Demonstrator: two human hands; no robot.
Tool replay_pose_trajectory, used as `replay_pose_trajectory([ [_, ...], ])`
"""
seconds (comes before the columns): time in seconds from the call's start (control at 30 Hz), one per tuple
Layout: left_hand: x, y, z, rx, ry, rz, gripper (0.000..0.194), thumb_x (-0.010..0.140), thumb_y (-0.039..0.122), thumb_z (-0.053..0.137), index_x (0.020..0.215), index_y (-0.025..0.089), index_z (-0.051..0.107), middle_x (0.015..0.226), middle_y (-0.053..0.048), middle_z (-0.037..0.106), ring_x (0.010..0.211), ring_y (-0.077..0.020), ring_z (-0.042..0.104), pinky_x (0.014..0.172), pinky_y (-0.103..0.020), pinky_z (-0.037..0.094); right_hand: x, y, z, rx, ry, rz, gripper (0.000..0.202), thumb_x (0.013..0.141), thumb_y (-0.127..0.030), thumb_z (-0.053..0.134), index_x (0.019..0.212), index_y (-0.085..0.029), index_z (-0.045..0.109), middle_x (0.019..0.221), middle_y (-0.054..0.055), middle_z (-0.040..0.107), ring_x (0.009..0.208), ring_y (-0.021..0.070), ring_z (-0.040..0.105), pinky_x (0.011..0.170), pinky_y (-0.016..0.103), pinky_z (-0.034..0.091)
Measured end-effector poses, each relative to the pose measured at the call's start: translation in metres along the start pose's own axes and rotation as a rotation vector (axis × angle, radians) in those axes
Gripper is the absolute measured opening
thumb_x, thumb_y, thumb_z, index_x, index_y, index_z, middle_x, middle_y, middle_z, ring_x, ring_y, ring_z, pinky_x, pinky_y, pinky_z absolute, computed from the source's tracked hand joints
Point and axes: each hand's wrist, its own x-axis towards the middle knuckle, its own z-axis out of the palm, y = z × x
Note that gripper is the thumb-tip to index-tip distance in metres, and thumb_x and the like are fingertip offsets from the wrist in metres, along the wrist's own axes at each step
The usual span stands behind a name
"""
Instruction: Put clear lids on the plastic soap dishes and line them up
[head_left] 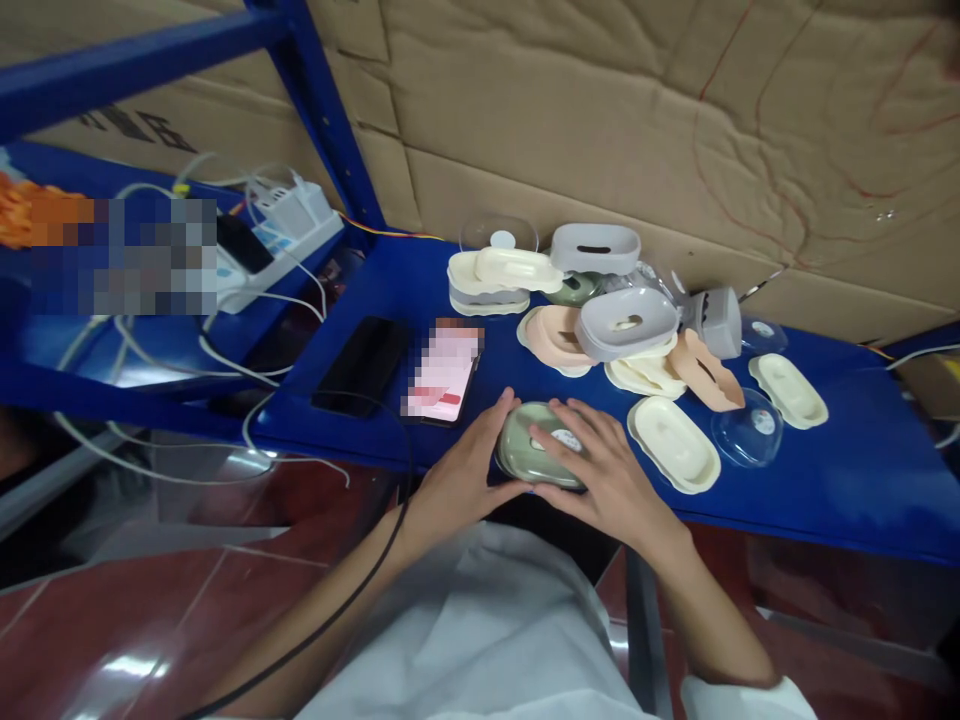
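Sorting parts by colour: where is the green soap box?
In the head view, the green soap box sits at the blue table's near edge, between both hands, left of a cream tray.

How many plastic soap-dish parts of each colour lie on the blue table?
Clear oval plastic lids: 3
Cream oval plastic trays: 5
Grey plastic boxes: 3
Peach plastic trays: 2
Green plastic boxes: 2, one under both hands
Total: 15

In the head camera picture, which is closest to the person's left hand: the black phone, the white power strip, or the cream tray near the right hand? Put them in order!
From the left hand:
1. Black phone, up and to its left on the blue shelf.
2. Cream tray, to the right, beyond the right hand.
3. White power strip, far back on the left.
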Motion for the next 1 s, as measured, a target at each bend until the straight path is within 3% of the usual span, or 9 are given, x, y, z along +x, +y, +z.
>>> replay_pose_trajectory([
  [0.27,0.001,0.004,-0.002,0.034,-0.017,-0.044,0.122,0.088,0.035,0.088,0.171,0.045,-0.001,0.176,-0.011,0.033,0.16,-0.0326,0.038,0.127,-0.051,0.042,0.006,0.003,-0.007,-0.063,-0.028,-0.077,0.061,0.102,-0.047,0.066,0.159,-0.03,0.052,0.167,0.013,0.048,0.149,0.0389,0.046,0.116,0.06,0.045],
  [0.4,0.001,0.006,-0.003,0.026,-0.036,-0.054,0.114,0.093,0.038,0.083,0.172,0.043,0.0,0.173,-0.011,0.039,0.158,-0.0321,0.043,0.127,-0.053,0.042,0.008,0.002,-0.008,-0.034,-0.068,-0.101,0.06,0.102,-0.047,0.065,0.159,-0.034,0.052,0.164,0.01,0.051,0.147,0.0393,0.047,0.114,0.061,0.044],
  [0.83,0.003,0.009,-0.004,0.065,-0.057,-0.057,0.109,0.093,0.036,0.083,0.172,0.042,0.008,0.174,-0.008,0.038,0.159,-0.029,0.041,0.129,-0.048,0.041,0.005,0.01,0.004,0.027,0.011,-0.025,0.059,0.1,-0.049,0.069,0.155,-0.031,0.056,0.166,0.01,0.05,0.15,0.036,0.045,0.119,0.058,0.046],
  [1.0,0.002,0.008,-0.004,0.06,-0.057,-0.048,0.1,0.095,0.029,0.08,0.17,0.043,0.017,0.171,-0.007,0.041,0.156,-0.0287,0.045,0.129,-0.049,0.041,0.002,0.011,0.004,0.022,0.002,-0.017,0.07,0.099,-0.053,0.069,0.161,-0.031,0.047,0.17,0.012,0.043,0.159,0.038,0.036,0.122,0.063,0.044],
])
